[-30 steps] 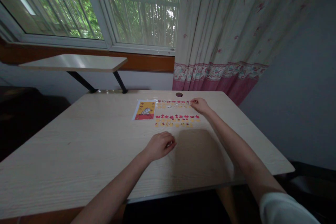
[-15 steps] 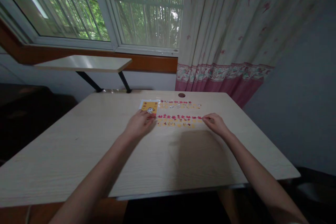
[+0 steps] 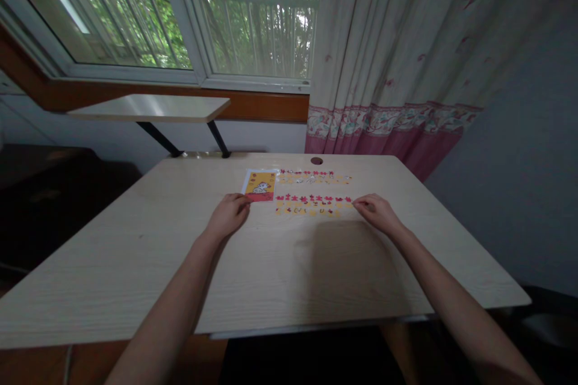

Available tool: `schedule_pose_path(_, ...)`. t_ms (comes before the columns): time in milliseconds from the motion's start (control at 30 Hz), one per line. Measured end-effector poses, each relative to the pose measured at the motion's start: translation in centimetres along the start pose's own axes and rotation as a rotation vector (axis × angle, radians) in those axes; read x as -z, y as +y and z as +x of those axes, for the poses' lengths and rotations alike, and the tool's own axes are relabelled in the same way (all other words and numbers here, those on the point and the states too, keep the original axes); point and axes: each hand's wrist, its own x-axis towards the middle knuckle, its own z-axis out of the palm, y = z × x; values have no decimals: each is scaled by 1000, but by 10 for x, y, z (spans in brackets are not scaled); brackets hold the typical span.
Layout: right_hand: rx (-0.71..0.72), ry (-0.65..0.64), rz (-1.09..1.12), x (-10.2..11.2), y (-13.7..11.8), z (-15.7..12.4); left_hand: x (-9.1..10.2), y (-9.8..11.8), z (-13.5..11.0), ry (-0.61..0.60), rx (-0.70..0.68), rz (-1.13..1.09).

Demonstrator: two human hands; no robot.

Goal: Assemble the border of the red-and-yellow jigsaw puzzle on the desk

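Note:
A picture card (image 3: 262, 178) with a white border lies on the desk, showing a pale spotted animal on yellow above a red strip. My left hand (image 3: 230, 215) is at its lower left corner, fingers curled together; whether they grip anything is hidden. Right of the card, small jigsaw puzzle pieces lie in rows: red pieces (image 3: 318, 198) with yellow ones (image 3: 309, 212) below, and a farther group (image 3: 311, 177) of red, yellow and white pieces. At the right end of the nearer rows, my right hand (image 3: 378, 212) has its fingertips pinched; anything between them is too small to make out.
The pale wooden desk (image 3: 253, 277) has a round cable hole (image 3: 316, 160) near its back edge. A raised shelf (image 3: 153, 107) on black supports stands at the back left. Behind are a barred window (image 3: 262, 18) and a flowered curtain (image 3: 374, 60).
My left hand has drawn back leftward off the card, uncovering its lower part. My right hand stays at the end of the rows. The view has shifted slightly.

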Motion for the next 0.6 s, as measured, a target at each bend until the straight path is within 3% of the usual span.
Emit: schedule_pose_path(600,-20,-26,-36,1,4,-2,10,6,-9,-116,31,72)
